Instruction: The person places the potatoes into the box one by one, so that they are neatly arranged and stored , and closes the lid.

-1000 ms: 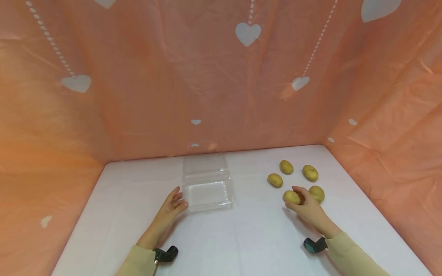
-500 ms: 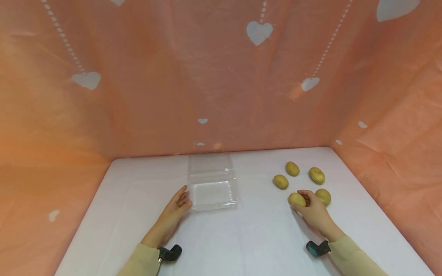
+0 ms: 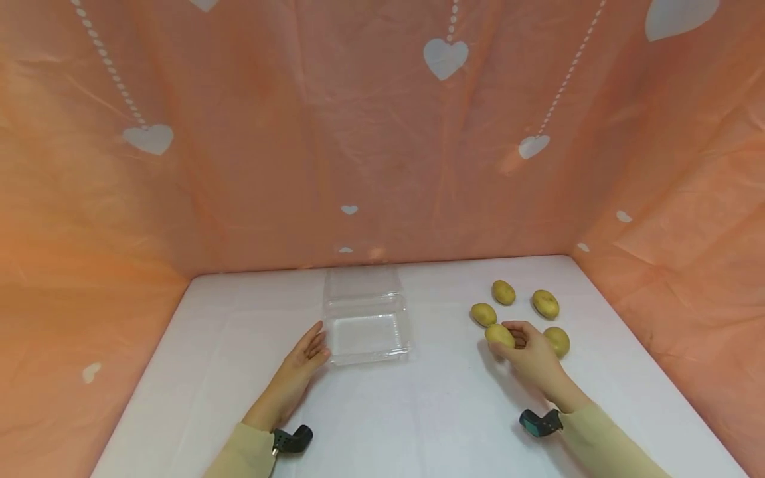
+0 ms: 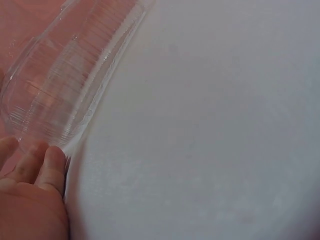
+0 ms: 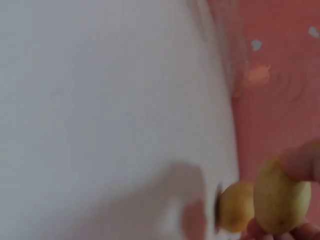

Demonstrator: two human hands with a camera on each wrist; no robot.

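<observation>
A yellow potato (image 3: 499, 335) is pinched between the thumb and fingers of my right hand (image 3: 534, 358); the shadow beneath suggests it is off the table. The right wrist view shows the same potato (image 5: 280, 197) up close, with another potato (image 5: 236, 206) behind it. At the left edge of a clear plastic clamshell box (image 3: 366, 335), my left hand (image 3: 299, 372) has loosely bent fingers that hold nothing. Its fingertips are at the box's side (image 4: 65, 110) in the left wrist view; whether they touch it is hard to tell. The box's lid (image 3: 363, 282) lies folded back.
Several more potatoes lie on the white table (image 3: 430, 411): one potato (image 3: 483, 314) just behind the held one, one potato (image 3: 504, 292) farther back, one potato (image 3: 545, 304) at the right, and one potato (image 3: 557, 341) beside my right hand. Orange cloth (image 3: 382, 166) with hearts surrounds the table.
My right hand has lifted the potato and shifted it slightly left. My left hand has stayed beside the box. The head view has shifted a little.
</observation>
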